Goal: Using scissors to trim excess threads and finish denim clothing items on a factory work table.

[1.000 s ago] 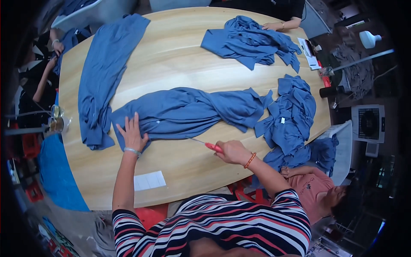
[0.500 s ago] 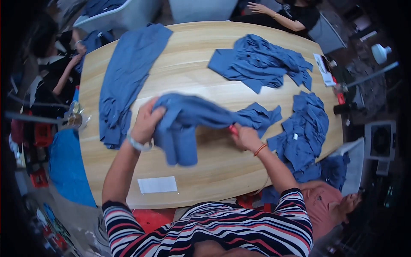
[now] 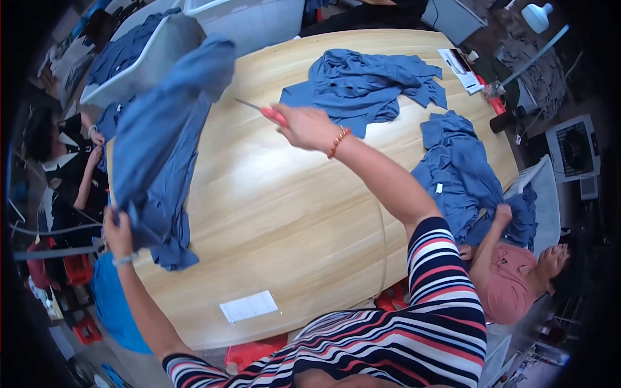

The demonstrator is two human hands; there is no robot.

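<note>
At the table's left side, my left hand (image 3: 118,233) is closed on one end of a blue garment (image 3: 152,139). The garment is smeared by motion, its far end swung up toward the back left. Beneath and beside it lies another blue garment (image 3: 171,223), spread lengthwise on the wood. My right hand (image 3: 306,127), out over the middle of the table, grips red-handled scissors (image 3: 273,116) with a thin metal point aimed left. Just beyond that hand rests a crumpled blue garment (image 3: 362,84).
On the table's right, a co-worker's hand (image 3: 502,213) touches a heap of blue garments (image 3: 456,158). A white paper (image 3: 249,307) lies near the front edge. Garment-filled bins (image 3: 145,68) stand behind; another co-worker sits left. A clipboard (image 3: 460,71) lies back right.
My left hand has carried the garment leftward, and its far end has swung to the back left. My right hand has let go of the cloth and moved back and left with the scissors.
</note>
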